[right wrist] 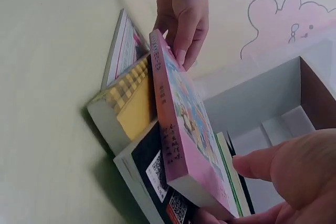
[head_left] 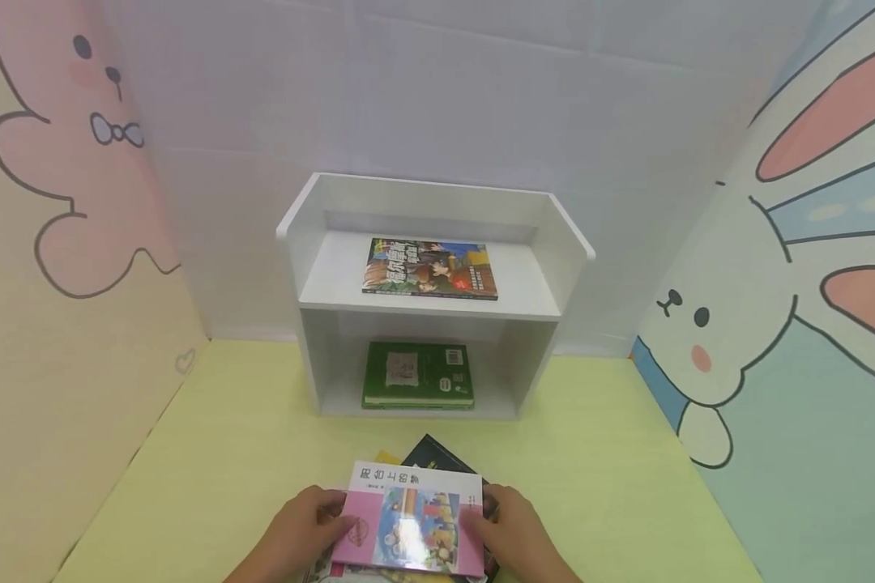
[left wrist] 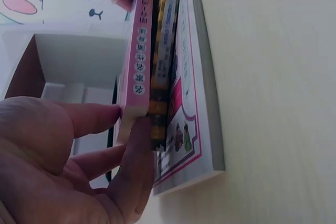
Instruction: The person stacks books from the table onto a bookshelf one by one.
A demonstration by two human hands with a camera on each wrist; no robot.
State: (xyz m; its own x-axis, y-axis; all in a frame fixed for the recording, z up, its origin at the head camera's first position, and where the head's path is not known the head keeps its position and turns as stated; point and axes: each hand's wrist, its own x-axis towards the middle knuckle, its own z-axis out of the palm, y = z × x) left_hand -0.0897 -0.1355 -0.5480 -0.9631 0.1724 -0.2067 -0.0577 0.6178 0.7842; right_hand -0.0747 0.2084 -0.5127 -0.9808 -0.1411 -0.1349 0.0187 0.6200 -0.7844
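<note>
A pink-and-white picture book [head_left: 408,518] with a glossy cover lies face up on top of a loose pile of books. My left hand [head_left: 299,526] pinches its left edge, thumb on the cover and fingers beneath, as the left wrist view shows the hand [left wrist: 79,161] at the corner of the spine. At the opposite edge my right hand [head_left: 521,530] grips the book, its thumb over the cover. Under it are a dark book [right wrist: 152,174] with QR codes, a yellow checkered book [right wrist: 126,100] and a white book [left wrist: 191,124] with a pink border.
Behind the pile stands a white two-tier shelf [head_left: 430,309]. Its upper tier holds a colourful comic-style book [head_left: 430,269]; a green book [head_left: 419,375] lies in the lower compartment. Yellow tabletop [head_left: 233,453] surrounds the pile, with cartoon-printed walls [head_left: 700,348] at the sides.
</note>
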